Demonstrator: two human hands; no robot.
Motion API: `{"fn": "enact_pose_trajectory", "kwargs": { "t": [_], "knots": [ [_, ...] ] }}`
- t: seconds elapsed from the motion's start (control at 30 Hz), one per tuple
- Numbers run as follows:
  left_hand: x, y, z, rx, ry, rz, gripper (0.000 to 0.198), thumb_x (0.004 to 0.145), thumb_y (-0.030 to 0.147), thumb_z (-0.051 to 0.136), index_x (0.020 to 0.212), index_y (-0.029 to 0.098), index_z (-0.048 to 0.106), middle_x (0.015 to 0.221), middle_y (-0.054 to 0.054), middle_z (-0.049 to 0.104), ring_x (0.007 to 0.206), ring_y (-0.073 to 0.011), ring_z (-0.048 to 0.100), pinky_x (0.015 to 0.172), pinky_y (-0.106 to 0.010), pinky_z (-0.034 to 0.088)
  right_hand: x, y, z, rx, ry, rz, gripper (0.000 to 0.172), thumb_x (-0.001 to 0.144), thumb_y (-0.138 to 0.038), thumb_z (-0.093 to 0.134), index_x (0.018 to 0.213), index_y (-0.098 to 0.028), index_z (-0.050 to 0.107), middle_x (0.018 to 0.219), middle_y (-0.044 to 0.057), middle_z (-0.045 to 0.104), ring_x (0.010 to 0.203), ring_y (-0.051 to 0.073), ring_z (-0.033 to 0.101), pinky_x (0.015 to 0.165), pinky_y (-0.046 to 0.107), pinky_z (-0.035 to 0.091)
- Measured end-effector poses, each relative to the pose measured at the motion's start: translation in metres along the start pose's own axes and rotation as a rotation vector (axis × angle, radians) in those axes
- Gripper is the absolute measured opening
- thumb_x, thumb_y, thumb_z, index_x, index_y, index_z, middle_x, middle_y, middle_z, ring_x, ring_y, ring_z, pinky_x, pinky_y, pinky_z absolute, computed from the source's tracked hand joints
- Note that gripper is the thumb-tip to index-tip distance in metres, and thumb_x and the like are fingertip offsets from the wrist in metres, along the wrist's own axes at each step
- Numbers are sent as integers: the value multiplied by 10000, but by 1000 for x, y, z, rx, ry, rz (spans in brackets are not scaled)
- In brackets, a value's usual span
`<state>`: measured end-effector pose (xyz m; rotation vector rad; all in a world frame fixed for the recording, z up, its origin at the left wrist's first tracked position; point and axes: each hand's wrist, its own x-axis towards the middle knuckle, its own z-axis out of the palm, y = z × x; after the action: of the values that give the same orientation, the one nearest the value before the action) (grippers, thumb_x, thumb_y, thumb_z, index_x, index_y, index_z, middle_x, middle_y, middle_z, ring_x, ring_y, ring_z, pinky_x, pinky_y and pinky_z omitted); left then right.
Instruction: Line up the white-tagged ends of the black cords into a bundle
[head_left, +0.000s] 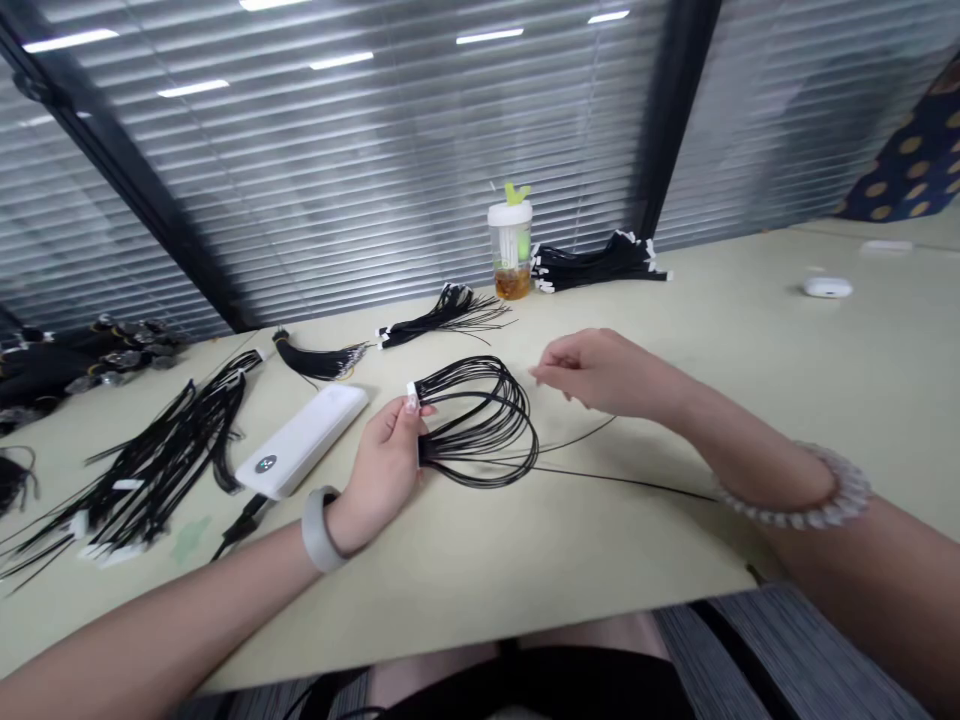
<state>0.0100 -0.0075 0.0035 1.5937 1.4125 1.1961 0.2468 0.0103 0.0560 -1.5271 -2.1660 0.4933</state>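
table [750, 330] | looped black cord bundle [487, 425] flat at centre, beside white power bank [300, 440] | left hand [379, 470] clamped on its gathered ends | right hand [600, 375] over loop, fingertips pinched, grip unclear | loose cord [637, 483] trails right | risk: left pinch slackens, loops likely spring and tangle

table [750, 330] pale | blinds [375, 180] grey, slatted | frame posts [671, 110] black | strip lights [487, 36] reflected in glass

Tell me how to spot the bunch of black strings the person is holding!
Look at the pale table below the blinds. Near its front edge, right of the white power bank, the left hand pinches a bundle of black cords by its white tip. Only this bundle curls into a round loop; the other bundles lie straight.
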Motion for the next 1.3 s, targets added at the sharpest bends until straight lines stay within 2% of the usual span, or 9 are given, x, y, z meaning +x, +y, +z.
{"fn": "enact_pose_trajectory", "kwargs": {
  "t": [0.13,0.2,0.37,0.67,0.87,1.0,1.13,1.2,1.3],
  "knots": [
    [4,-5,1,-108,46,-56,409,826,542,449,767,155,567,618,17,461,390,-73,387,307,-186,323,-1,5,-7,-83,-385,12,233,787,-377,519,875,-212,658,635,-10,603,522,118,523,512,232,359],
    [5,-5,2,-154,61,-90,401,828,537,450,764,158,564,623,19,467,365,-61,364,295,-183,306,-3,3,-2,-104,-487,-14,221,768,-358,532,894,-221,652,641,-13,613,513,117,525,500,227,353],
    [5,-2,3,-197,63,-110,366,851,490,445,757,156,562,589,34,448,331,-46,339,287,-177,286,-8,-2,7,-255,-408,-117,143,733,-199,466,638,-179,572,628,1,606,538,116,494,484,230,307],
    [6,-3,4,-245,34,-131,359,858,481,442,800,147,562,594,37,427,358,-48,365,312,-183,310,-7,-1,4,-293,-282,-44,155,732,-210,487,628,-185,599,553,14,582,414,111,459,435,251,277],
    [8,-8,3,-245,52,-136,394,823,540,468,806,157,558,596,41,418,379,-55,383,314,-175,316,-6,-2,3,-283,-281,6,186,769,-239,496,640,-186,620,559,13,609,393,110,468,454,263,308],
    [8,-7,1,-243,46,-157,407,805,572,475,809,171,543,565,54,383,370,-54,352,311,-174,294,-2,6,3,-343,-149,75,174,781,-295,532,711,-200,660,547,33,617,543,184,560,489,279,347],
    [7,-6,1,-225,56,-174,406,804,575,474,800,174,539,560,55,368,371,-55,337,312,-175,278,1,9,5,-241,178,44,176,782,-188,516,811,-176,689,837,73,685,760,225,610,688,358,447],
    [6,-5,1,-209,59,-176,400,806,568,475,796,174,543,565,52,374,376,-59,349,313,-176,275,0,5,5,49,316,34,204,778,-176,541,927,-167,681,936,69,681,832,217,620,799,379,462],
    [6,-4,2,-209,76,-193,391,821,552,458,803,171,548,621,36,414,388,-61,363,314,-184,284,-1,-4,5,658,450,-5,222,794,-265,575,990,-188,645,990,48,659,889,182,619,835,349,491]
  ]
}}
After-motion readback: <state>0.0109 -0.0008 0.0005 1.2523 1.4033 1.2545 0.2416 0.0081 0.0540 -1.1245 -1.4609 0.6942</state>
